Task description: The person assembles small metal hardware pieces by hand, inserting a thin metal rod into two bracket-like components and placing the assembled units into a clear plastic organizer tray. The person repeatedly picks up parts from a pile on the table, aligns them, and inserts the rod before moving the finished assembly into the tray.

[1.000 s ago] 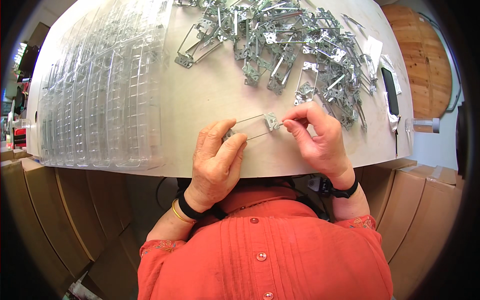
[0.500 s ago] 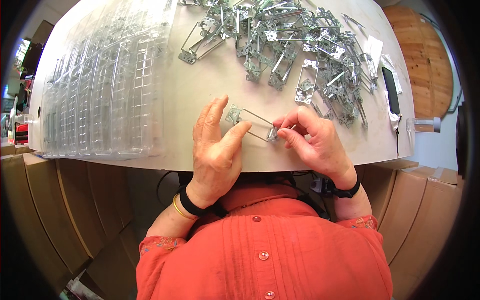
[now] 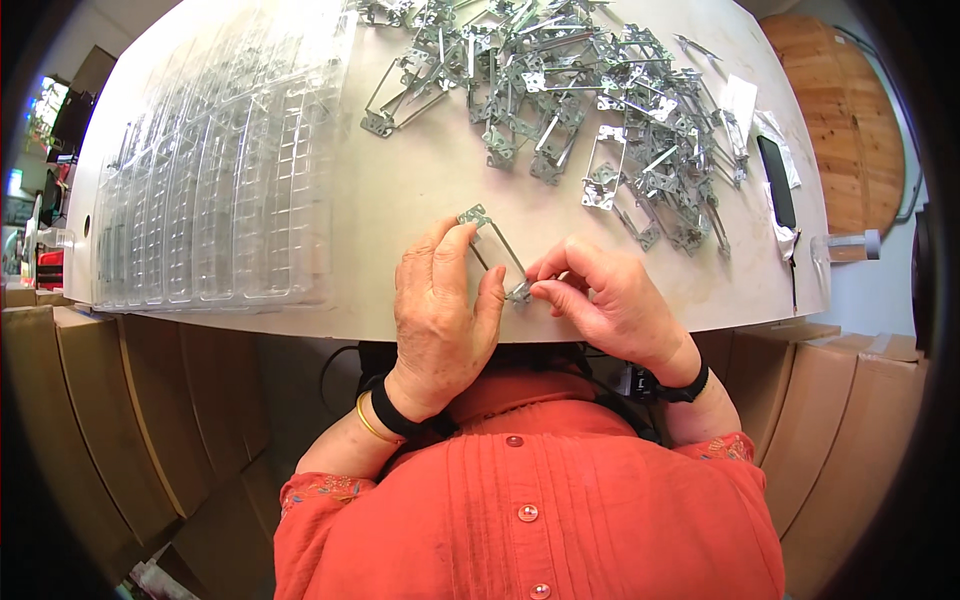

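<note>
A thin rectangular metal bracket lies angled on the beige table near its front edge. My left hand holds the bracket along its side, fingers curled over it. The fingertips of my right hand pinch the near end of that same frame at a small tab. Both hands touch each other at the bracket's lower end.
A large heap of identical metal brackets covers the far middle and right of the table. A row of clear plastic trays is stacked at the left. A dark phone lies at the right edge. Cardboard boxes stand below the table.
The bracket has swung from lying crosswise to pointing away from me. Both hands have shifted closer to the table's front edge, and my left hand now covers more of it.
</note>
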### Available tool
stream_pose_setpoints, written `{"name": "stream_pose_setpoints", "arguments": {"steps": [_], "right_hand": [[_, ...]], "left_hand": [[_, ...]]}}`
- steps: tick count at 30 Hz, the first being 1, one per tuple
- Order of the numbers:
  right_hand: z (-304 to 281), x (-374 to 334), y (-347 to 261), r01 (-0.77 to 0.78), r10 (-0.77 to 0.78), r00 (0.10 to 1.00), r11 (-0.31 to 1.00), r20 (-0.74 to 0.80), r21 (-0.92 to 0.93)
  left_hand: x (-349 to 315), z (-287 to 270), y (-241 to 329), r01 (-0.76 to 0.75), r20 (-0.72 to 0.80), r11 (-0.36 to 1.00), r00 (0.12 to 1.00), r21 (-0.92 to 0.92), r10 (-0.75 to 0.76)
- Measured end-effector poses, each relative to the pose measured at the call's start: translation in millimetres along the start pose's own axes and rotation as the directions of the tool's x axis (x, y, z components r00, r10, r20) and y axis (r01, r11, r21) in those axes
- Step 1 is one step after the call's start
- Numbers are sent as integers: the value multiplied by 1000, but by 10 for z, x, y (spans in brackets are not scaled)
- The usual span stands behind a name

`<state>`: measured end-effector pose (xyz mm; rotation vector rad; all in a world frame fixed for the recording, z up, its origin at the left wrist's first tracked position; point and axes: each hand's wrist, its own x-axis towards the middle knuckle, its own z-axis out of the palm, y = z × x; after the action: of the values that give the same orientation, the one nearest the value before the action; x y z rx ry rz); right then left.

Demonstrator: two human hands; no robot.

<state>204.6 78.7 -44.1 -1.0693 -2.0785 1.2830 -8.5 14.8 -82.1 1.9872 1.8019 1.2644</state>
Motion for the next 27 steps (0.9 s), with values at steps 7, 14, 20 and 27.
{"name": "stream_pose_setpoints", "arguments": {"steps": [7, 14, 20, 27], "right_hand": [[-38, -19, -66, 38, -43, 998, 995, -52, -93], [-59, 42, -30, 152, -193, 976, 935, -98, -321], [-60, 68, -23, 183, -222, 972, 921, -76, -345], [-34, 89, 4, 182, -222, 972, 921, -78, -345]], "left_hand": [[46, 16, -25, -24, 14, 999, 1000, -22, 24], [34, 49, -36, -7, -4, 1000, 1000, -13, 7], [4, 62, -36, 11, -16, 1000, 1000, 6, -11], [14, 51, -22, -51, -4, 997, 999, 56, 51]]}}
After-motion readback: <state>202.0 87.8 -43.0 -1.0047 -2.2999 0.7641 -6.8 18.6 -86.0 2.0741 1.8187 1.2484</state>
